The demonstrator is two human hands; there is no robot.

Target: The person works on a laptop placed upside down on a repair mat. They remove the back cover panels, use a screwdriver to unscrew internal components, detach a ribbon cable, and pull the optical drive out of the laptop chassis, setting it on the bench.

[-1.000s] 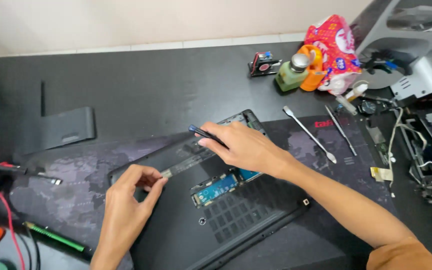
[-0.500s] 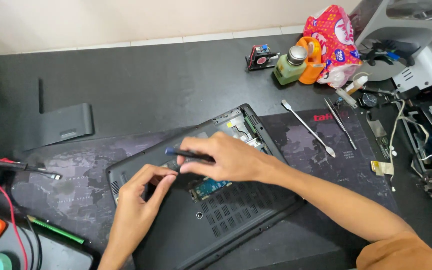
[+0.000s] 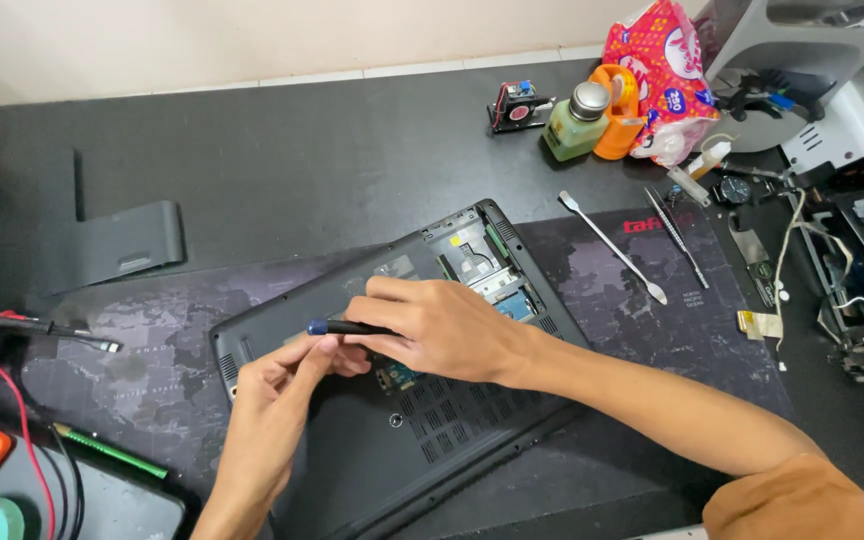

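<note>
We see a dark desk (image 3: pixel 282 150) against a pale wall, upturned open laptop (image 3: pixel 432 440) on a grey mat at centre, right hand (image 3: pixel 447 325) fingers curled around a black screwdriver (image 3: pixel 347 327), left hand (image 3: pixel 287 385) fingertips pinched at its blue-tipped end

A black table (image 3: pixel 282 150) carries a dark mat (image 3: pixel 652 300) under the hands' grip, a green bottle (image 3: pixel 574 125) well beyond.
</note>
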